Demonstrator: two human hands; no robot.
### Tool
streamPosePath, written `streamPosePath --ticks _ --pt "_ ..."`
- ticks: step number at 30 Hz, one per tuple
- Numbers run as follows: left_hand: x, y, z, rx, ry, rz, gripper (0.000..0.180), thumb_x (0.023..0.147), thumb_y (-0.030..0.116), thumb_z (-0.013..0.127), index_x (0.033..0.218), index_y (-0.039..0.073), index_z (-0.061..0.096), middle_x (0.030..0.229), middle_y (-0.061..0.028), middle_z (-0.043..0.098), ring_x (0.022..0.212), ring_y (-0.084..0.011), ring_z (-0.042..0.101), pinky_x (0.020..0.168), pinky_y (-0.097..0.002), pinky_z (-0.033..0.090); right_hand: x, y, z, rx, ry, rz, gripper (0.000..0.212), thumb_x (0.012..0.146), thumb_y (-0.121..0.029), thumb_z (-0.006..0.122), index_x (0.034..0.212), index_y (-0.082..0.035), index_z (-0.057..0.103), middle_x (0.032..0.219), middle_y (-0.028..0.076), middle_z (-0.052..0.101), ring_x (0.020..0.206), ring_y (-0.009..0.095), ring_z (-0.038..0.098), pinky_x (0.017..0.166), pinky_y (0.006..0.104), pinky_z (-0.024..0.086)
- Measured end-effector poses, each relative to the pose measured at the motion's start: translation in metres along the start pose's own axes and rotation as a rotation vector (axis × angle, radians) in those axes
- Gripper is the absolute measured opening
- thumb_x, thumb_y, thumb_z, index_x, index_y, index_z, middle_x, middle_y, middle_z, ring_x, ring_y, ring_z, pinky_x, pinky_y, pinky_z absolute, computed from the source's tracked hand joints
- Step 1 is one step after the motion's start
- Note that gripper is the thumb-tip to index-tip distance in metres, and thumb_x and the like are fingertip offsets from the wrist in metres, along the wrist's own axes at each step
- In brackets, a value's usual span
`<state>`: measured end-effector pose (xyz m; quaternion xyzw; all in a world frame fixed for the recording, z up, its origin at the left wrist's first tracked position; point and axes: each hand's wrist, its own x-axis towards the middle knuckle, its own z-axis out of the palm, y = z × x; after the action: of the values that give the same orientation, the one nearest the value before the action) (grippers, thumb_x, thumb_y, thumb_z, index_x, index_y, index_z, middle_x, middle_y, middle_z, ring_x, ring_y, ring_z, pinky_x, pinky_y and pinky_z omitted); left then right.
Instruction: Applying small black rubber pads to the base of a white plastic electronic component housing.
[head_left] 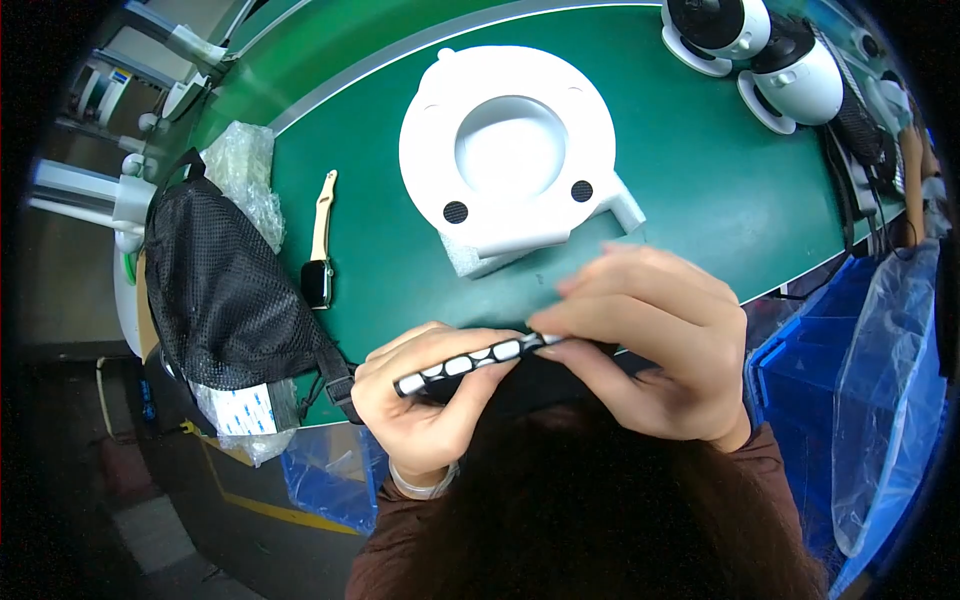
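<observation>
Close to my body, both hands hold a thin dark strip (458,366) with a row of white rounded patches. My left hand (425,400) is closed on its left part, with thumb below and fingers above. My right hand (660,335) pinches its right end between thumb and index finger; its other fingers are slightly blurred. Beyond my hands, a white ring-shaped part (430,140) with a large round opening rests on a pale foam block (467,258). Two black textured discs sit on its near side, a left disc (455,212) and a right disc (582,191).
The green table (720,200) carries a smartwatch (317,283) with a beige strap and a black mesh bag (230,290) at left. Behind the bag lies bubble wrap (245,165). White-and-black devices (800,90) stand far right. A blue bin (800,385) is beside the table.
</observation>
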<state>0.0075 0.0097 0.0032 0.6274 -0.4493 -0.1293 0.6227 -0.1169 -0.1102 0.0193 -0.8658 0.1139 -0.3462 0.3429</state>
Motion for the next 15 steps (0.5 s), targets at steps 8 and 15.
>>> streamPosePath --ticks 8,15 --pt "-0.0011 0.0021 0.0043 0.101 0.04 0.087 0.017 0.056 -0.009 0.065 0.072 -0.004 0.063 0.056 -0.0087 0.058 0.044 -0.0103 0.05 0.042 -0.019 0.035 0.001 -0.0058 -0.0009 -0.195 0.093 -0.131 0.017 0.058 -0.009 0.068 0.075 -0.014 0.065 0.074 -0.002 0.061 0.075 0.015 0.059 0.085 0.04 0.041" --pt "-0.0023 0.0006 0.0044 0.149 0.061 0.019 0.014 0.057 -0.008 0.066 0.07 -0.004 0.062 0.057 -0.0088 0.059 0.046 -0.0108 0.052 0.043 -0.0192 0.036 0.0021 -0.0082 -0.0013 -0.321 0.072 -0.164 0.012 0.061 -0.007 0.065 0.071 -0.013 0.062 0.076 -0.002 0.063 0.074 0.015 0.06 0.088 0.0424 0.039"
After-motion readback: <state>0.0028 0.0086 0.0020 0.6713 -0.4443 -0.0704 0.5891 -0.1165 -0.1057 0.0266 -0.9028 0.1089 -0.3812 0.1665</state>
